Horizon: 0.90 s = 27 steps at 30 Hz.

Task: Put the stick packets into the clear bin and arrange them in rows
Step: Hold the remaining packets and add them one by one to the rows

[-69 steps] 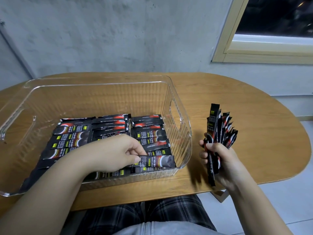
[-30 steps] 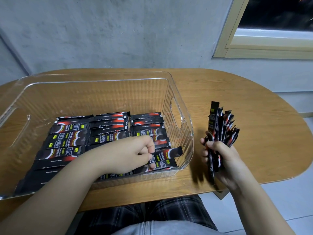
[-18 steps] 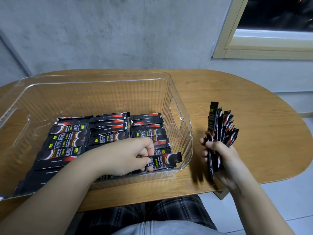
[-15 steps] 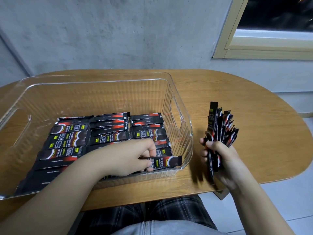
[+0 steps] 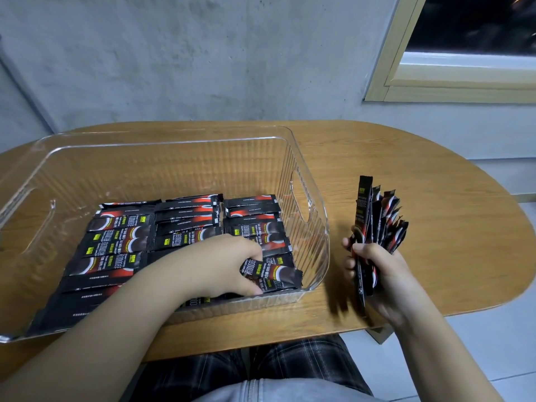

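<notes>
On the wooden table (image 5: 435, 227), a clear bin (image 5: 307, 181) is set at the left, and black stick packets (image 5: 185, 224) are laid flat in rows across its near floor. At the bin's near right corner, one loose packet (image 5: 275, 272) is pinched by the curled fingers of the left hand (image 5: 214, 265). To the right of the bin, a fanned bundle of packets (image 5: 377, 216) is held upright, clasped by the curled fingers of the right hand (image 5: 380, 274).
</notes>
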Motion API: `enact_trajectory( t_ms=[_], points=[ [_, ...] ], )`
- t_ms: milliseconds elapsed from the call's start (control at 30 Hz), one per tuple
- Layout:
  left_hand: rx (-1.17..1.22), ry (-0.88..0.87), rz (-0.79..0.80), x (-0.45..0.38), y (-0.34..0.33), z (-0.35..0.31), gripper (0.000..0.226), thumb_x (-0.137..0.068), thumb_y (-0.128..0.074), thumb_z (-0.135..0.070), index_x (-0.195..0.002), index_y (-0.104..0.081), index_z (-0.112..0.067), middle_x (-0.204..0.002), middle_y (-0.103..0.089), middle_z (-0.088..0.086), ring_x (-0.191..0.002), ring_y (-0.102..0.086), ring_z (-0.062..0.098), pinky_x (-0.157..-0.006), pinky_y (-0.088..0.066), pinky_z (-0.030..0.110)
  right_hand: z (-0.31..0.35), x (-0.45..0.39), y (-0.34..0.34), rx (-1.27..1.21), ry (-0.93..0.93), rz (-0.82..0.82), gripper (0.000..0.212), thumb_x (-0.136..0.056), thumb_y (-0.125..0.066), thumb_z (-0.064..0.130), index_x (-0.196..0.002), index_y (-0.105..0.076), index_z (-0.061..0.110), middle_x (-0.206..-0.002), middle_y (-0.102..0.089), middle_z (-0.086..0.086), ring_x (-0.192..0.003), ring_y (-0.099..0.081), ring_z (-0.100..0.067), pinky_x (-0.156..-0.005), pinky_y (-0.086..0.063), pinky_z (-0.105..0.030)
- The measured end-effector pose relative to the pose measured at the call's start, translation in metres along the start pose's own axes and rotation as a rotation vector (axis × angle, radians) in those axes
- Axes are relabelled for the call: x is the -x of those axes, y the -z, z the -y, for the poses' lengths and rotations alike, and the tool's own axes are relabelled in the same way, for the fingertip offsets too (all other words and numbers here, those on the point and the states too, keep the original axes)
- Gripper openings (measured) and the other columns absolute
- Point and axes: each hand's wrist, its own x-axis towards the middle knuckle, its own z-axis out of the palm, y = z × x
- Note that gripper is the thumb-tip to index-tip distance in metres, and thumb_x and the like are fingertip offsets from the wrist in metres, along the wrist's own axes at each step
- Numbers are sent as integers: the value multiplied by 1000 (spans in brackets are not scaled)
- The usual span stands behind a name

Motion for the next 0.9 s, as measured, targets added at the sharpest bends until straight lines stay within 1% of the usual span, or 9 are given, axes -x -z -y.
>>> enact_trajectory(
  t_ms=[133, 233, 300, 367, 467, 567, 633, 800, 900],
  points=[
    [-40, -4, 36, -3, -2, 2, 53, -85, -63, -45, -132, -46, -27, -92, -61, -2, -72, -55, 13, -67, -46, 29, 2, -1, 1, -10, -3, -17, 18, -84, -48, -7, -94, -53, 7, -79, -62, -4, -51, -48, -13, -41, -41, -22],
    [-26, -22, 34, -3, -2, 5, 51, -84, -63, -47, -128, -48, -26, -90, -54, -9, -67, -45, 3, -61, -39, 23, 4, -2, 0, -12, -8, -21, 17, -87, -46, -7, -93, -53, 7, -78, -62, -5, -52, -48, -13, -41, -42, -21],
    [64, -7, 11, -2, 3, 11, 50, -82, -60, -56, -122, -50, -28, -94, -51, -15, -80, -48, 0, -67, -40, 21, 4, -2, -1, -6, -12, -19, 17, -87, -46, -7, -92, -54, 7, -78, -62, -5, -52, -48, -13, -40, -42, -21],
    [151, 23, -38, -1, 9, 19, 44, -83, -53, -61, -114, -49, -31, -103, -56, -12, -98, -55, 6, -72, -41, 20, 5, -3, -2, -3, -14, -19, 17, -87, -46, -8, -92, -54, 7, -79, -61, -5, -52, -48, -13, -40, -42, -21],
    [147, 63, -129, -1, 16, 26, 31, -90, -39, -59, -102, -38, -31, -86, -56, -1, -69, -54, 7, -60, -40, 24, 7, -5, -5, 4, -18, -26, 16, -87, -47, -7, -90, -55, 6, -78, -60, -6, -52, -48, -14, -40, -42, -21],
    [82, 88, -213, -9, 21, 33, 35, -94, -32, -54, -114, -32, -26, -86, -57, -2, -71, -53, 9, -73, -46, 31, 9, -9, -9, 18, -19, -42, 15, -88, -47, -7, -86, -57, 4, -77, -59, -6, -51, -48, -13, -40, -41, -21],
    [18, 96, -296, -20, 24, 36, 36, -97, -31, -50, -115, -34, -19, -82, -55, -1, -74, -51, 13, -74, -46, 35, 11, -12, -11, 27, -16, -46, 15, -89, -47, -7, -85, -57, 4, -77, -59, -6, -50, -48, -13, -40, -41, -20],
    [-292, 89, -482, -58, 28, 39, 31, -98, -35, -45, -93, -31, -14, -87, -48, 0, -84, -40, 18, -64, -36, 32, 15, -16, -14, 49, -2, -67, 16, -89, -46, -8, -86, -56, 5, -76, -62, -5, -47, -48, -11, -39, -40, -19],
    [-386, 66, -505, -76, 30, 36, 32, -98, -35, -44, -94, -32, -13, -91, -50, 4, -85, -41, 20, -64, -38, 32, 15, -18, -14, 48, -2, -69, 16, -89, -46, -9, -89, -55, 4, -77, -63, -5, -48, -48, -13, -39, -41, -20]
  ],
)
